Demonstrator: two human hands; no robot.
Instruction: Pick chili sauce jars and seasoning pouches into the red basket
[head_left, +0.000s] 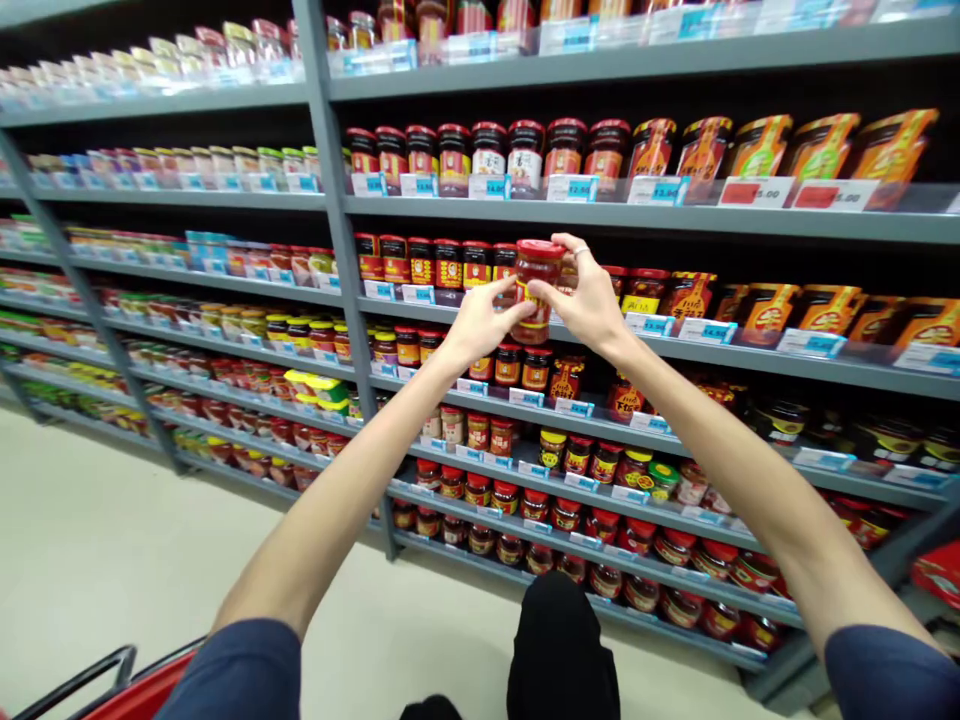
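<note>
Find one red-lidded jar (537, 272) to the right of the grey upright (330, 160), in both hands, in front of a row of jars with red and yellow labels (448, 265). Record the jar as roughly upright, lid uppermost, with reddish-brown contents visible through the glass. Cannot read its label.

Note left hand (480, 320) pinching the jar on the side nearer the upright, thumb across the lower front. Note right hand (592, 300) gripping the side farther from the upright, thumb across the front and fingertip at the lid. Note a ring (581, 250) on the same hand. Cannot tell how the fingers lie behind the glass.

Right of the upright, one level higher, see dark-lidded jars (525, 160) behind price tags (572, 188). Just left of the upright, see yellow and green packs (319, 390). Left of the upright's foot, see pale floor (97, 540) and, nearer the camera, a red item (154, 688) with a black handle. Right of the upright's foot, see a black-clad knee (562, 640).
</note>
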